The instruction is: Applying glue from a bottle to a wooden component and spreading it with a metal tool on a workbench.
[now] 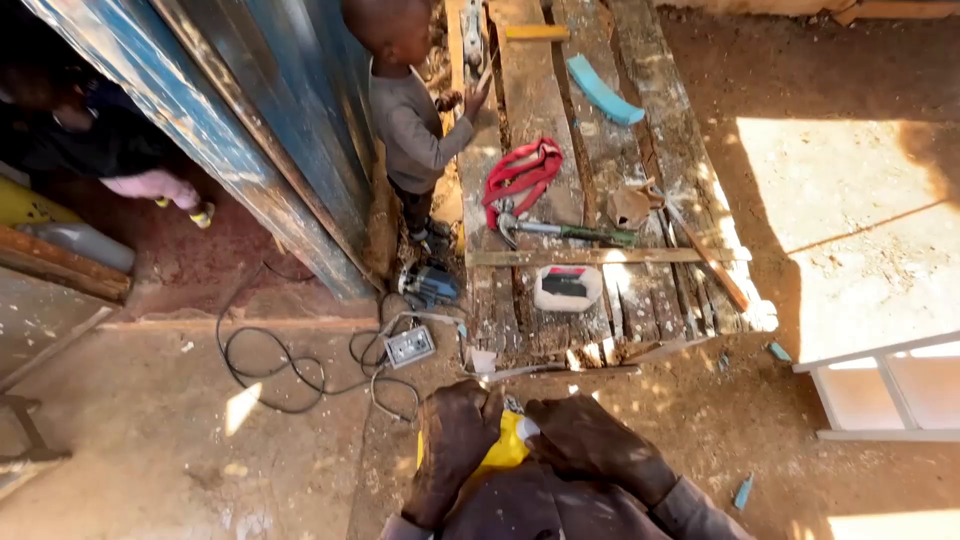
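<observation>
Both hands clamp one yellow bottle: left hand wraps its side, right hand pinches its white cap. Risk: a hard squeeze could spill the contents. A child stands at the far workbench beside a hammer; tools could be pulled down

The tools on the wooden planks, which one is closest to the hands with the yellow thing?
The white sanding block with a dark top. It lies at the near end of the planks, closer to both hands than the hammer or red strap beyond it.

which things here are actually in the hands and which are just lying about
In hand:
left hand and right hand, both on the yellow bottle

Lying about:
claw hammer
red strap
blue curved piece
power tool
socket box
</observation>
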